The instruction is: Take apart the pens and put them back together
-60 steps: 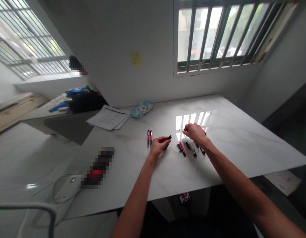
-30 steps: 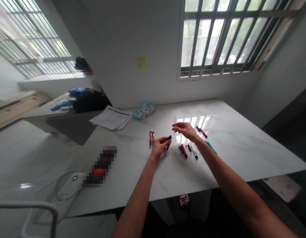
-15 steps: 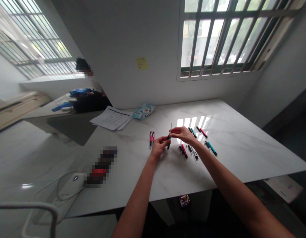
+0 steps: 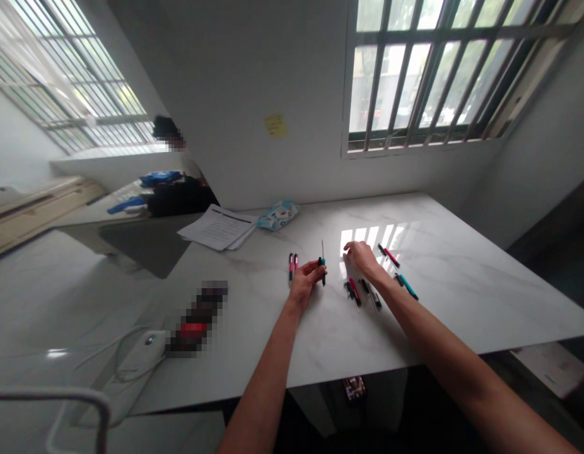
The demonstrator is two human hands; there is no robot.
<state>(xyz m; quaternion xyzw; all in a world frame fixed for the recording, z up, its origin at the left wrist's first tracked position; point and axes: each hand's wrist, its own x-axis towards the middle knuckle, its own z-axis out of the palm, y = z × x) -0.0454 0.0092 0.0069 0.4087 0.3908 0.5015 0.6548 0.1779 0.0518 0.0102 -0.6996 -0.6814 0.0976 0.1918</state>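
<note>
My left hand (image 4: pixel 305 282) is closed around a pen section (image 4: pixel 323 275), dark with a teal band, held upright above the white marbled table. A thin refill (image 4: pixel 323 248) sticks up out of its top. To the right, my right hand (image 4: pixel 362 257) is low over the table with its fingers curled inward; the fingertips and anything between them are hidden. Below that hand lie a red pen barrel (image 4: pixel 355 292) with small black parts and a black-and-silver pen (image 4: pixel 375 296) in pieces. Two red-and-black pens (image 4: pixel 293 266) lie side by side left of my left hand.
Farther right are another red pen barrel (image 4: pixel 392 256) and a teal pen barrel (image 4: pixel 408 286). Papers (image 4: pixel 217 228) and a blue-white packet (image 4: pixel 278 215) are at the back. A power strip with cables (image 4: pixel 143 353) occupies the left. Another person (image 4: pixel 188 167) is beyond the partition.
My right hand has left the refill and moved right, over the spot where teal and black pen parts lay. My left hand keeps hold of the pen section. The view shifted slightly.
</note>
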